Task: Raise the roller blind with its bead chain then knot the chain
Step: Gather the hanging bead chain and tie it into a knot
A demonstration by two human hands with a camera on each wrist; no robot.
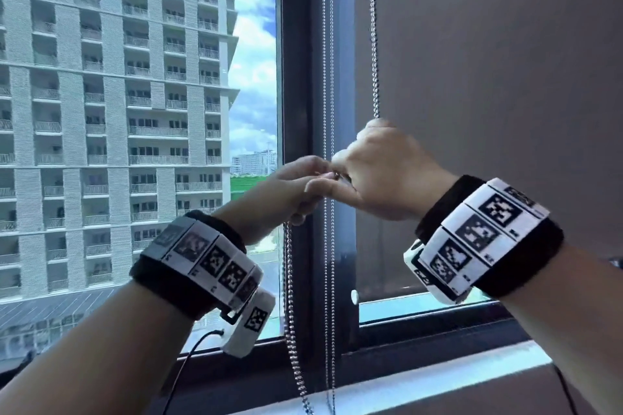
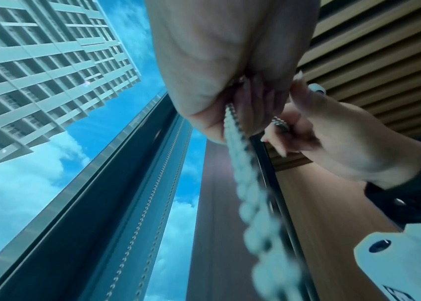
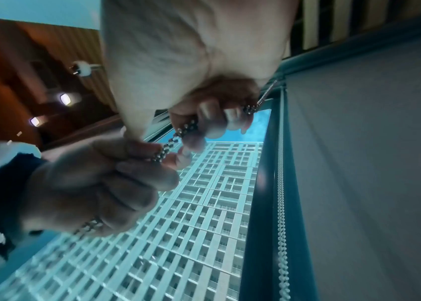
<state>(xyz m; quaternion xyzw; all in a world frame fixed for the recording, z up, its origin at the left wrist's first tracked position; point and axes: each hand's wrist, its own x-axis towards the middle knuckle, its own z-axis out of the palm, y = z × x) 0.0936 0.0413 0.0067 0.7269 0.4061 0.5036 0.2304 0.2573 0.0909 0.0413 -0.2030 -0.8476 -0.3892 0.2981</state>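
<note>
A silver bead chain (image 1: 373, 44) drops from above into my right hand (image 1: 342, 175), which pinches it in front of the dark window frame. A short stretch of the chain (image 3: 176, 136) runs across to my left hand (image 1: 315, 180); its fingers are curled round it. Below the left fist the chain (image 1: 289, 280) hangs doubled toward the sill. The two hands touch at the fingertips. In the left wrist view the chain (image 2: 280, 123) shows against the right hand (image 2: 333, 142). The grey roller blind (image 1: 488, 77) covers the right pane almost to its bottom. Whether a knot is formed is hidden by the fingers.
A second bead chain (image 1: 327, 44) hangs straight along the window frame (image 1: 296, 77) behind my hands. The left pane shows a tall apartment block (image 1: 118, 111). A pale sill (image 1: 438, 377) runs below. Black cables trail from both wristbands.
</note>
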